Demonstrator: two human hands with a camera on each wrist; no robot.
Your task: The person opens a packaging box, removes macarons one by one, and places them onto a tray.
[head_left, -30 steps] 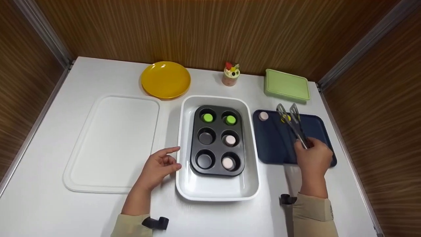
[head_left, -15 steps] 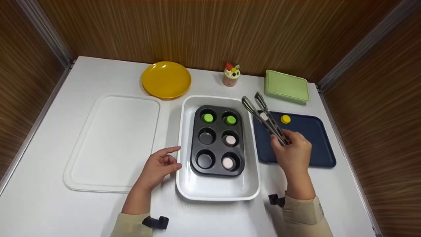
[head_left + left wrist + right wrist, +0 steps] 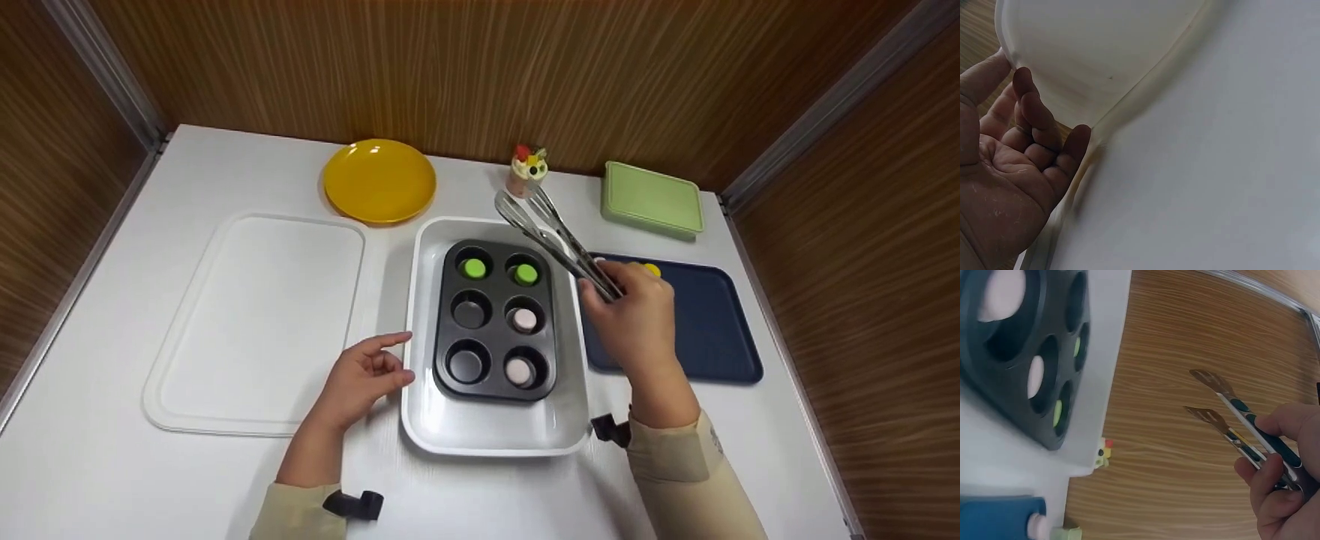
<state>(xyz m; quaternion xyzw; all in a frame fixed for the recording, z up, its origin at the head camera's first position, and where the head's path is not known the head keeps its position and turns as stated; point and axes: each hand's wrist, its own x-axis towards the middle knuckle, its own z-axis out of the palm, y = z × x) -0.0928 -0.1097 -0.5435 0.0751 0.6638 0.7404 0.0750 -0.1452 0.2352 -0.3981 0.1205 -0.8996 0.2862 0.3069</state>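
Note:
My right hand (image 3: 634,311) grips a pair of metal tongs (image 3: 559,236). Their slotted ends reach over the far right corner of a white basin (image 3: 495,439). In the right wrist view, the tongs (image 3: 1230,405) stand spread with nothing between the ends. A dark muffin pan (image 3: 497,322) lies in the basin. Its two far cups hold green round pieces (image 3: 474,268); the middle and near right cups hold pale pink ones (image 3: 524,319). My left hand (image 3: 360,382) touches the basin's left rim with its index fingertip and thumb; the other fingers are bent.
A navy tray (image 3: 712,322) at right bears a yellow piece (image 3: 653,268) and a pink piece (image 3: 1037,526), partly hidden. A white board (image 3: 259,322) lies left. Behind are an orange plate (image 3: 379,181), a dessert cup (image 3: 521,178) and a green lidded box (image 3: 654,196).
My right hand has carried the tongs leftward from over the navy tray to the basin's far right corner. My left hand has stayed at the rim.

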